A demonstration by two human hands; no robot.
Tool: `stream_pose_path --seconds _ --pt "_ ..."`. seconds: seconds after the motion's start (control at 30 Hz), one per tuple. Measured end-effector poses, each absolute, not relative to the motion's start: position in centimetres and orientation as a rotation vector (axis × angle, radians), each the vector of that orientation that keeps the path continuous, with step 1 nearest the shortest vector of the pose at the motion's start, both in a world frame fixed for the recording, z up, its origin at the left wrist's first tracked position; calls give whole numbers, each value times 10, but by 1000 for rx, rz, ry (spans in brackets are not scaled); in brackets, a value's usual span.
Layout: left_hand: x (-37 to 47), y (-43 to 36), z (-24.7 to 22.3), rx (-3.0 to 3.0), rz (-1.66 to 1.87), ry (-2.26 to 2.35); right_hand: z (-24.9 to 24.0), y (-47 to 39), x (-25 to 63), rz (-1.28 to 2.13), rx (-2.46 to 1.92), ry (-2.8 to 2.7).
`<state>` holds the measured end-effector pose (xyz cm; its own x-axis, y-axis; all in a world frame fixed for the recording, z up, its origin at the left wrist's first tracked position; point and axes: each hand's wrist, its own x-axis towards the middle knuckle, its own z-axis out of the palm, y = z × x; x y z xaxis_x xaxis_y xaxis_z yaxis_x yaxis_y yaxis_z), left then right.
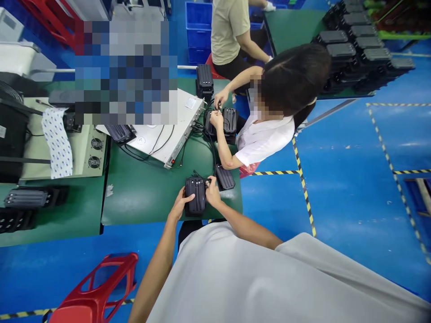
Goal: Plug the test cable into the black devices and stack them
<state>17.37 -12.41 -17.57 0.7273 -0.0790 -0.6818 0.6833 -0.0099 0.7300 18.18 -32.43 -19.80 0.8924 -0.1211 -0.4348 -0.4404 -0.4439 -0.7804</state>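
A black ribbed device (195, 196) rests near the front edge of the green table (144, 197). My left hand (181, 202) grips its left side, with the thumb over the top face. At its upper right corner, my right hand (212, 191) pinches the end of a black cable (214, 154), though the fingers partly hide it. Another black device (225, 177) lies flat just beyond my right hand. Further back, a silver rack unit (161, 134) has several black cables plugged along its side.
Across the table, a person in white (266, 137) handles a cable over black devices (230, 120). A red stool (97, 287) stands on the floor at lower left. Stacked devices (27, 198) sit on the left table; more (363, 45) are piled at upper right.
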Motion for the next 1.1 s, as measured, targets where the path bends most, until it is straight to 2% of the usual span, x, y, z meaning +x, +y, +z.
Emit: stream_pose_path --seconds 0.23,0.57,0.67,0.77,0.93,1.03,1.1 --pt "168 -101 -192 1360 -589 510 -194 -277 180 374 -1956 506" --pt "179 -6 -163 1517 -600 477 -202 -168 192 343 -1883 483" --pt "181 -7 -145 1966 -506 530 -191 -191 201 385 -1945 420" --pt "176 -26 -124 2451 -347 438 -165 -240 216 407 -2205 196" --pt "173 -60 -108 2629 -376 424 -107 -302 253 257 -2592 -269" --pt "175 -65 -105 2577 -429 539 -88 -310 274 160 -2507 -535" --pt "175 -66 -103 2526 -423 603 -87 -308 286 254 -2299 -739"
